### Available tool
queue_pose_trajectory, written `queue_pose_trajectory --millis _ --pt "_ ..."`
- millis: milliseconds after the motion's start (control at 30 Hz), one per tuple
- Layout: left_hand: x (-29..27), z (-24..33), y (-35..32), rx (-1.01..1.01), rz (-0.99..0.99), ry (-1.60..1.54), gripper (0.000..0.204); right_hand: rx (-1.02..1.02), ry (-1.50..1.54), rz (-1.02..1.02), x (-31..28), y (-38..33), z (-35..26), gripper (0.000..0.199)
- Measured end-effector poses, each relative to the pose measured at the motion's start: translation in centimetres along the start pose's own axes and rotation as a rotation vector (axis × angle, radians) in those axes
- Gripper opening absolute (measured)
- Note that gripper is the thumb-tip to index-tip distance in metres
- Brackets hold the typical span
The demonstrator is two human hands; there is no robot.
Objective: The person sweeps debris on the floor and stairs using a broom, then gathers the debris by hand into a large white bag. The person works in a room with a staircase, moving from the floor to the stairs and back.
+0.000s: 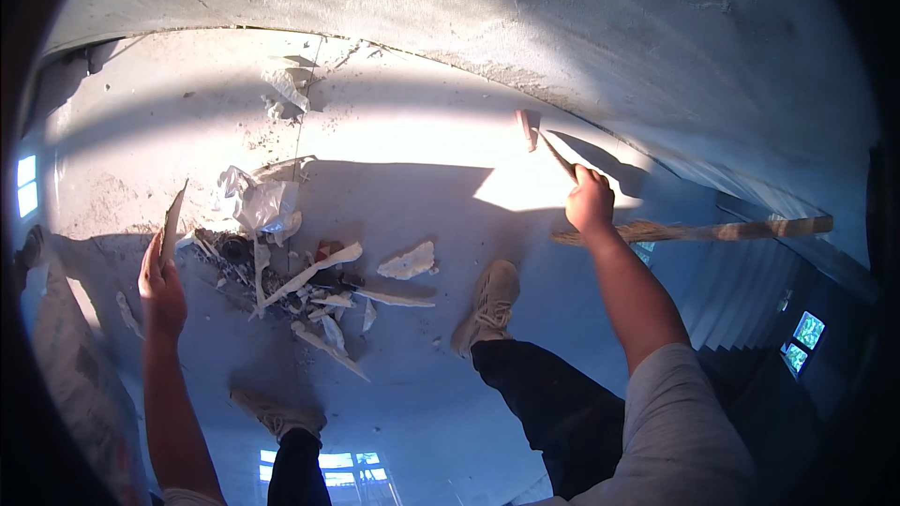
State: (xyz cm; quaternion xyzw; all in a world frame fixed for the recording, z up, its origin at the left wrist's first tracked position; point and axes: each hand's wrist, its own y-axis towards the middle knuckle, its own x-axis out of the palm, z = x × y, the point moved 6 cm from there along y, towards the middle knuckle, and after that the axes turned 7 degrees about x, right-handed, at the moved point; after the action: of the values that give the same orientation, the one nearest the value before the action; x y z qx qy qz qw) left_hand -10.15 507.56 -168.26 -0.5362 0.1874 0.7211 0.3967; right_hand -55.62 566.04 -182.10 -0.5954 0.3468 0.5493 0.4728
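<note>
My left hand (163, 290) is closed on a thin, flat, pointed shard (172, 220), held upright left of a debris pile (272, 272). The shard's material is unclear. Out to the right, my right hand (591, 200) grips the handle of a small hammer-like tool (528, 131). Its narrow head lies crosswise over the sunlit floor near the wall, though glare hides its exact kind. The pile holds pale broken strips, dark rubble and a crumpled clear plastic bag (258, 201). A loose pale flake (408, 260) lies just right of it.
A straw broom (694, 230) lies beyond my right forearm. The rough plastered wall (525, 9) curves along the far side. Crumpled pale scraps (286, 84) lie near its foot. A large pale sack (80, 347) stands at the left. My shoes (489, 307) are close to the pile.
</note>
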Motion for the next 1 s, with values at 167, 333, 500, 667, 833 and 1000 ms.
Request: queue_pose_trajectory --millis 167,333,500,667,833,1000 --pt "2.1 -0.7 -1.1 -0.020 0.002 -0.072 0.049 0.109 0.110 -0.038 1.4 3.6 1.1 0.043" --pt "3.4 0.9 -0.7 -0.112 0.065 -0.042 0.051 0.205 0.266 -0.253 2.4 1.8 -8.4 0.045" --pt "2.1 0.9 -2.0 -0.239 0.040 -0.160 0.050 -0.060 0.357 -0.472 -2.3 -4.2 -17.7 0.043" --pt "0.7 -4.1 -7.7 -0.305 0.131 -0.127 0.050 -0.043 0.672 -0.097 -8.7 -5.8 -19.1 0.059" --pt "0.6 -4.0 -13.1 -0.540 0.135 -0.268 0.049 0.112 0.939 -0.167 -7.9 -7.6 -16.5 0.077" --pt "2.8 -5.8 -17.2 -0.622 0.159 -0.435 0.048 0.228 1.357 -0.512 -2.7 -9.9 -14.9 0.068"
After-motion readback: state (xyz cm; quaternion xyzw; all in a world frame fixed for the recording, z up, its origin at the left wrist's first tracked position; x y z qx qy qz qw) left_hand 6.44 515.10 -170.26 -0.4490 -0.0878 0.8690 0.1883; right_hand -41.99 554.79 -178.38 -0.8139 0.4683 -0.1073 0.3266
